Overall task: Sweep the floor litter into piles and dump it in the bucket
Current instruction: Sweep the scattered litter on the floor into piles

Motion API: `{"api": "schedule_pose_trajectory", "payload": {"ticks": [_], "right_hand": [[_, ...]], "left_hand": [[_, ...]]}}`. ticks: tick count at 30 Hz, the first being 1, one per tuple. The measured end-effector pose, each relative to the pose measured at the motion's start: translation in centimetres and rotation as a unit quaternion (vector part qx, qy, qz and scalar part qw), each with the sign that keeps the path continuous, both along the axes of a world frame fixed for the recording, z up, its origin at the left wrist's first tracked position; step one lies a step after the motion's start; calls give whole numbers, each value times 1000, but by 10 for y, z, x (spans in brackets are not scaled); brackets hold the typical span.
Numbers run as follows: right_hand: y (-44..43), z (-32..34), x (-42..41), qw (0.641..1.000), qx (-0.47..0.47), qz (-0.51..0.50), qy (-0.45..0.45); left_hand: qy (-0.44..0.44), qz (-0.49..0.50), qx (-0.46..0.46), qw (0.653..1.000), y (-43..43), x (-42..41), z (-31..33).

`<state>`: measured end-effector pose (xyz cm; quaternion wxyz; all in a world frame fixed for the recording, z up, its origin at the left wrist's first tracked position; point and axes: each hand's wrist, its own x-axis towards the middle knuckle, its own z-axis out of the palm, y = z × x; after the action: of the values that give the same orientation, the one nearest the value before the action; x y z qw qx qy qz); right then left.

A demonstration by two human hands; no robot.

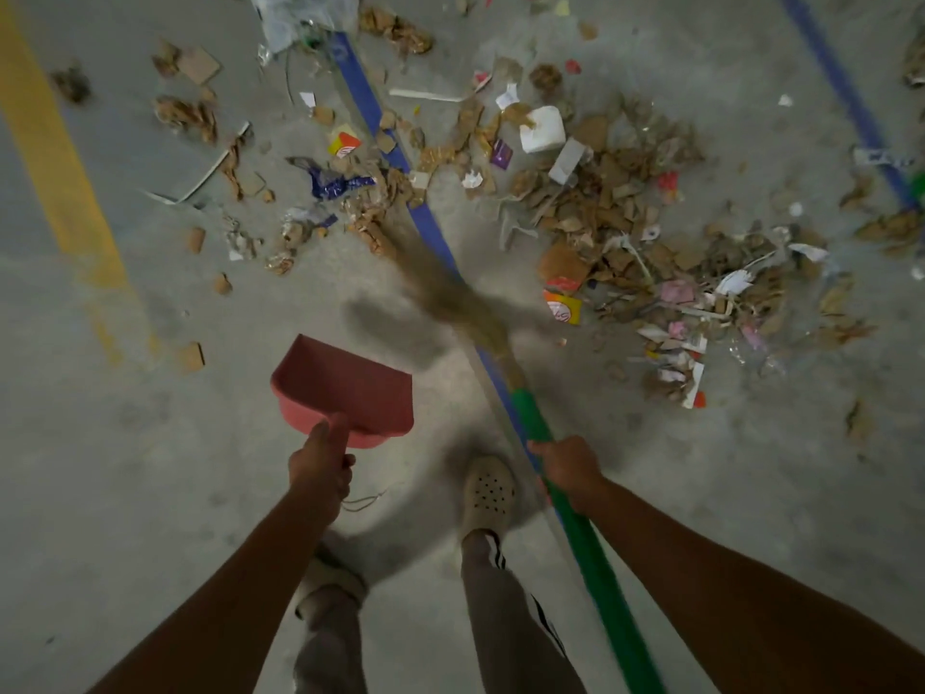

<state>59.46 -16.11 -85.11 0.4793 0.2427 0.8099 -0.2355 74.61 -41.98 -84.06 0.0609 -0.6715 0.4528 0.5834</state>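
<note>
My left hand (320,460) grips the handle of a pink dustpan (345,390), held above the grey floor with its mouth facing away from me. My right hand (568,465) grips the green handle (590,548) of a broom. Its straw head (450,288) is blurred with motion and reaches forward to the left part of the litter. A big heap of litter (625,227), torn cardboard, paper scraps and wrappers, lies ahead on the right. Looser litter (345,177) is scattered ahead on the left. No bucket is in view.
A blue floor stripe (395,157) runs from the top centre down toward my feet, a second blue stripe (841,87) lies at the right, and a yellow stripe (55,157) at the left. A clear plastic bag (295,17) lies at the top. My feet (488,493) stand below the dustpan.
</note>
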Motion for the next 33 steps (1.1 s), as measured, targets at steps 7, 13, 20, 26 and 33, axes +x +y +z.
{"api": "schedule_pose_trajectory", "payload": {"ticks": [7,13,20,26,33], "right_hand": [[-44,24,13,981,10,-99,169],[-123,54,59,980,-62,15,189],[-247,40,143,972,-135,155,110],[-321,25,207,942,-125,309,25],[-348,5,211,934,-66,341,-84]], "left_hand": [[25,41,45,998,-38,14,9],[24,89,50,994,-91,48,18],[-12,141,58,988,-168,138,10],[-25,197,53,979,-220,227,5],[-35,261,44,964,-248,271,-1]]}}
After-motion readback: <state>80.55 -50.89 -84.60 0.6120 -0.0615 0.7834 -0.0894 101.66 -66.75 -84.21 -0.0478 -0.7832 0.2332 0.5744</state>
